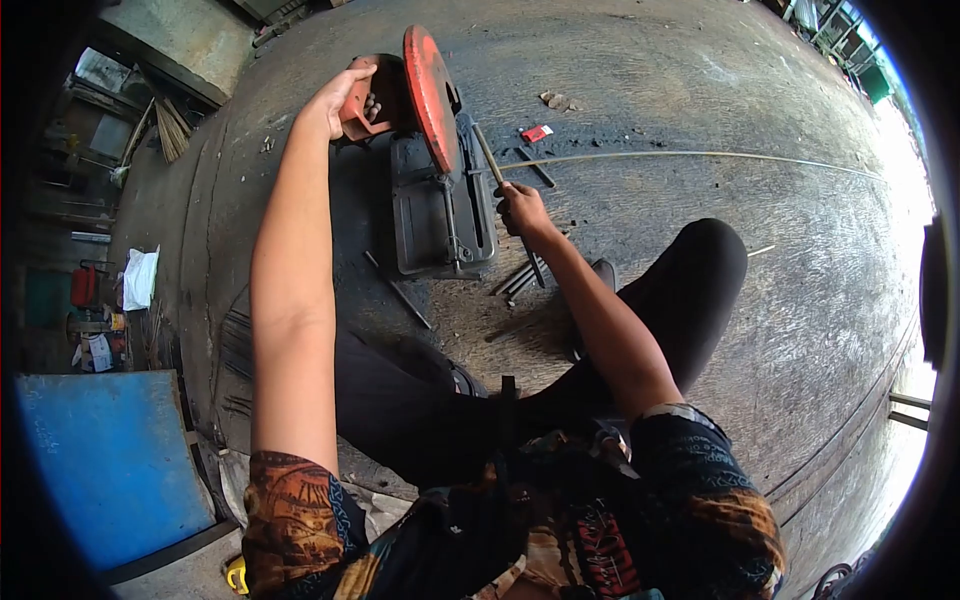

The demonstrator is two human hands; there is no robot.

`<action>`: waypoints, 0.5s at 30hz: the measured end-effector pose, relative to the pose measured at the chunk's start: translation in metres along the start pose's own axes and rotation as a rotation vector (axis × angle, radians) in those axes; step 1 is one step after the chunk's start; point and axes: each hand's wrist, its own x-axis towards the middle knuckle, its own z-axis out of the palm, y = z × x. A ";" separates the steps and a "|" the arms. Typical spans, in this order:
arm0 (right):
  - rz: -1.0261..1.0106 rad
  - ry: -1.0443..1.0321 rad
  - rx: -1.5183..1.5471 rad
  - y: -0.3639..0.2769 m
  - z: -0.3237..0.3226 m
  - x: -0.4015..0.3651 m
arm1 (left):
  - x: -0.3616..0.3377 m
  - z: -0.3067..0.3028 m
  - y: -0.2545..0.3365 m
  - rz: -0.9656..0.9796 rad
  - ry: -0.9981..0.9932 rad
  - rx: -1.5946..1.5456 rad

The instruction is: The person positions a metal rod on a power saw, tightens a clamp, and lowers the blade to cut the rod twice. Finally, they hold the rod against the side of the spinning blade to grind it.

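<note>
Centrally, your saw (440, 220) stands on the floor (820, 260). A long rod (680, 154) runs rightward from it. Your left hand (337, 96) grips its red handle (355, 118); your right hand (523, 208) is clenched round a bar (487, 150). Short rods (518, 281) lie nearer; red packet (537, 133), right of the bar.

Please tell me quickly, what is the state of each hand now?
Left hand: closed around the red handle of the cutting machine.
Right hand: closed, fingers holding a thin bar.

A workshop — cut-off saw (431, 98), metal offcuts (518, 279), grimy floor (800, 330).
</note>
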 end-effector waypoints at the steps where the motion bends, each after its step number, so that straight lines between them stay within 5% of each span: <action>1: -0.002 -0.023 -0.022 0.003 -0.002 0.002 | -0.003 0.001 0.001 -0.007 0.006 -0.010; 15: 0.031 0.061 -0.253 0.024 -0.005 0.016 | -0.019 0.009 -0.056 0.028 0.075 -0.115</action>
